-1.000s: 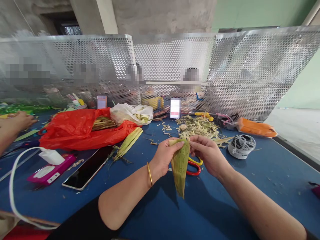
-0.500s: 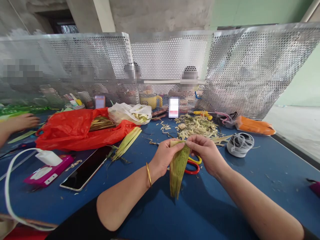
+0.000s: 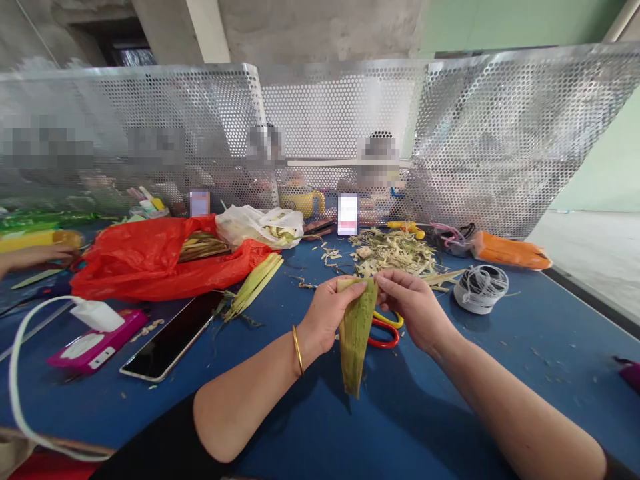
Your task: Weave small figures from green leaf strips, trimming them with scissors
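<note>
A long green-yellow husk leaf (image 3: 356, 347) hangs upright, its tip pointing down above the blue table. My left hand (image 3: 327, 312) grips its top left part, the thumb lying across it; a gold bangle is on that wrist. My right hand (image 3: 407, 303) pinches the leaf's top right corner between thumb and fingertips. Scissors with red and yellow handles (image 3: 384, 339) lie behind the leaf, their blades hidden. A heap of shredded husk strips (image 3: 395, 252) lies just beyond my hands.
Left on the table (image 3: 190, 420) are a red bag (image 3: 145, 257), husks (image 3: 256, 285), a phone (image 3: 173, 339) and a magenta power strip (image 3: 97, 345). Right are a cord roll (image 3: 481, 290) and an orange packet (image 3: 511, 251). Another person's hand (image 3: 43, 257) is at far left, a perforated screen (image 3: 345, 107) behind.
The leaf has turned slightly and shows a wider face. My right hand has shifted a little right at its corner. At far left, the other person's hand has moved lower, beside something yellow.
</note>
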A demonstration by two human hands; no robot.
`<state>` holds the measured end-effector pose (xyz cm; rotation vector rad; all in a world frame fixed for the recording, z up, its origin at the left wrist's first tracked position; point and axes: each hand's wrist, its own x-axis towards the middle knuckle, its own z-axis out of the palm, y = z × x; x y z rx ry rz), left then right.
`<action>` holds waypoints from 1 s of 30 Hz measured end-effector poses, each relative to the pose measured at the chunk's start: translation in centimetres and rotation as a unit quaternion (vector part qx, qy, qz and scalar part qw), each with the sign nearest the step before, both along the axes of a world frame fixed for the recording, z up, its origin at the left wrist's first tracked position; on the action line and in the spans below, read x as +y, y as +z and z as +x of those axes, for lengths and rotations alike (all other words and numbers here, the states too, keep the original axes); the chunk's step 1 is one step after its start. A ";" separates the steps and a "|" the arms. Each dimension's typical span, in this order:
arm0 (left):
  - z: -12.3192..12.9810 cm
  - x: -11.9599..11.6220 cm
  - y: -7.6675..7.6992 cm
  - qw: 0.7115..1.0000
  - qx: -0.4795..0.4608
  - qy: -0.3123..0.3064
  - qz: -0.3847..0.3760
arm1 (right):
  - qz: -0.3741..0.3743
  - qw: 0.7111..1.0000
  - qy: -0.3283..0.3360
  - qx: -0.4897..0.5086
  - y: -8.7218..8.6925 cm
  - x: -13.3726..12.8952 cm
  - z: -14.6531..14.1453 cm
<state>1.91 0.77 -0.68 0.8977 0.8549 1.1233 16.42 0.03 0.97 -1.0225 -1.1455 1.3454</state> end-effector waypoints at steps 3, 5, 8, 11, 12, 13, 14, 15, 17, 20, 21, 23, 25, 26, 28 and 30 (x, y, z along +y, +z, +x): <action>0.1 0.0 0.0 1.000 0.001 0.013 0.003 | 0.005 1.000 -0.012 -0.015 -0.1 0.1 0.0; 0.1 0.0 -0.1 1.000 0.000 0.013 0.003 | 0.007 0.999 -0.028 -0.031 -0.2 0.1 -0.1; 0.2 0.0 -0.3 1.000 0.003 0.019 0.002 | 0.009 0.997 -0.056 -0.057 -0.4 0.2 -0.2; 0.2 0.1 -0.2 1.000 0.007 0.023 -0.007 | 0.041 0.994 -0.067 -0.076 -0.6 0.2 -0.2; 0.2 0.2 -0.2 1.000 0.005 0.024 -0.012 | 0.057 0.993 -0.066 -0.081 -0.6 0.2 -0.2; 0.1 0.2 0.0 1.000 0.002 0.026 -0.018 | 0.073 0.991 -0.065 -0.088 -0.6 0.1 -0.2; 0.0 0.3 0.1 0.999 -0.001 0.031 -0.024 | 0.088 0.989 -0.065 -0.096 -0.5 0.1 -0.1; -0.1 0.4 0.3 0.999 -0.002 0.040 -0.030 | 0.104 0.987 -0.066 -0.103 -0.4 0.0 -0.1; -0.4 0.6 0.7 0.997 0.002 0.062 -0.043 | 0.133 0.983 -0.058 -0.111 0.1 -0.2 0.1; -0.9 1.3 1.0 0.995 0.007 0.086 -0.059 | 0.165 0.981 0.032 -0.102 1.1 -0.2 0.7; -1.1 1.6 0.9 0.994 0.005 0.093 -0.062 | 0.170 0.979 0.072 -0.091 1.6 -0.2 1.0; -1.4 2.2 0.5 0.991 -0.009 0.115 -0.063 | 0.175 0.974 0.135 -0.055 2.4 -0.2 1.9; -1.7 3.0 -0.1 0.987 -0.027 0.149 -0.060 | 0.162 0.965 0.204 -0.024 3.0 -0.4 3.4; -1.8 3.4 -0.4 0.984 -0.035 0.167 -0.058 | 0.145 0.956 0.255 -0.023 3.2 -0.6 4.3; -2.2 4.2 -0.9 0.976 -0.043 0.205 -0.059 | 0.108 0.926 0.358 -0.060 3.6 -1.2 6.2; -2.6 4.8 -1.2 0.969 -0.046 0.234 -0.059 | 0.160 0.938 0.298 -0.078 4.1 -1.6 7.9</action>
